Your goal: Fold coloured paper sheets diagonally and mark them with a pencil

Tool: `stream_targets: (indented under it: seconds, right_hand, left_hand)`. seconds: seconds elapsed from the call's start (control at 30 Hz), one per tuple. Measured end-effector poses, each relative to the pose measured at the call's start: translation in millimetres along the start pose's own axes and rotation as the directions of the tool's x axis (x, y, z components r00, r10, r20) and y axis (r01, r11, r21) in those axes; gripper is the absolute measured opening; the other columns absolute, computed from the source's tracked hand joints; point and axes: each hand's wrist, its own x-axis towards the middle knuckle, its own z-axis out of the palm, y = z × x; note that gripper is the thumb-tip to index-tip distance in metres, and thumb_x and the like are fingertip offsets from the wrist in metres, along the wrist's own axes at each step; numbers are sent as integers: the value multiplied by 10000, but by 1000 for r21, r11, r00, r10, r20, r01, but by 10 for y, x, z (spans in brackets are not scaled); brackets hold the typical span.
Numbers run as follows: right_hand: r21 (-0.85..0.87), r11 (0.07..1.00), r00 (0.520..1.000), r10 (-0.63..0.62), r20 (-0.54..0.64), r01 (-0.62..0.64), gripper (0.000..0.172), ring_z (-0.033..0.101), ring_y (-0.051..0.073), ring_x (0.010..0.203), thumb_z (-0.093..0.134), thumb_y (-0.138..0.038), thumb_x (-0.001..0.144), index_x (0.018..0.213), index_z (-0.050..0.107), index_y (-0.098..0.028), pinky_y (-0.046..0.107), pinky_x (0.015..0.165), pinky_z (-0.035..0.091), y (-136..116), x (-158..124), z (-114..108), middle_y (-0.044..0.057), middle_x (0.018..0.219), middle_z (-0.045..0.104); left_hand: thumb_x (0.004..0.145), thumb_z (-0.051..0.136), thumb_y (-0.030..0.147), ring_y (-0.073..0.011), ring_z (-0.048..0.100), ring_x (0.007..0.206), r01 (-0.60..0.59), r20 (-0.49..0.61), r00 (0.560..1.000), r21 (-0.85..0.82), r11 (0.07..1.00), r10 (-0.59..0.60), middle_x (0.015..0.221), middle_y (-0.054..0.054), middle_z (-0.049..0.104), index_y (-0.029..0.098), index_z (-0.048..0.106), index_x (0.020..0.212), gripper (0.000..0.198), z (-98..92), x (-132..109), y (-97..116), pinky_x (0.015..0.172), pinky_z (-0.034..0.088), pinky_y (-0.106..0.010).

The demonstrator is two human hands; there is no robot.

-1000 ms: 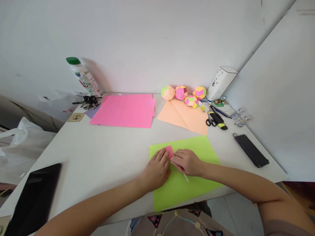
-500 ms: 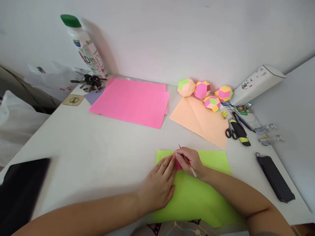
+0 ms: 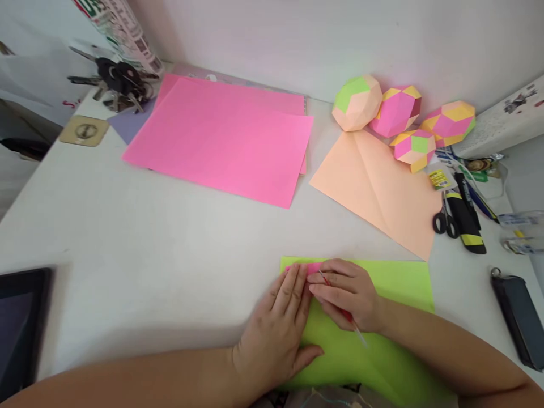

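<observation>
My left hand [image 3: 280,317] lies flat with fingers stretched out, pressing a small pink paper piece [image 3: 314,266] down near the top left of a lime green sheet [image 3: 391,277]. Most of the pink piece is under my fingers. A slim red pen-like tool with a pale end [image 3: 349,317] is held in my right hand [image 3: 352,292], whose curled fingers rest beside my left fingertips on the pink piece. Its thin tip points up and left, away from the paper.
Large pink sheets [image 3: 225,136] lie at the back, with a peach sheet [image 3: 378,187] to their right. Several faceted paper balls [image 3: 395,110] sit behind it. Scissors [image 3: 445,221], a cutter [image 3: 466,226] and a black case [image 3: 521,323] are right; keys [image 3: 121,79] and a tablet [image 3: 21,328] left.
The camera view has shifted down and closer. My right fingers have spread along the top edge of the pink piece, and the tool has swung within them. My left hand stays flat.
</observation>
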Motion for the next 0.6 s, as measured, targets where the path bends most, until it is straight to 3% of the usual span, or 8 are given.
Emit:
stream_targets:
  seconds: [0.13,0.33,0.6]
  right_hand:
    - [-187,981,998,-30,55,40,193,621,245,1053,562,-140,839,1013,620,-198,425,811,551,-7,-36,0,55,934,737]
    - [-188,977,992,-82,95,98,216,546,254,1203,564,-141,835,1042,625,-126,433,894,539,11,-62,5,124,1058,715]
    - [-173,980,987,-78,141,102,217,506,234,1255,488,-172,895,1062,622,-145,434,914,535,24,-66,18,128,1146,684]
  left_hand:
    - [820,284,764,-373,324,1357,12,21,1000,30,999,-13,1436,-237,399,15,490,1326,927,-9,5,-10,1138,134,-467]
    - [818,305,760,-398,369,1322,23,-20,1000,64,998,-22,1389,-267,446,-21,513,1294,938,-13,-4,-8,1137,137,-490]
    - [810,278,781,-428,364,1315,79,-7,997,72,994,-78,1394,-285,427,-41,494,1302,982,-4,-24,11,1119,175,-512]
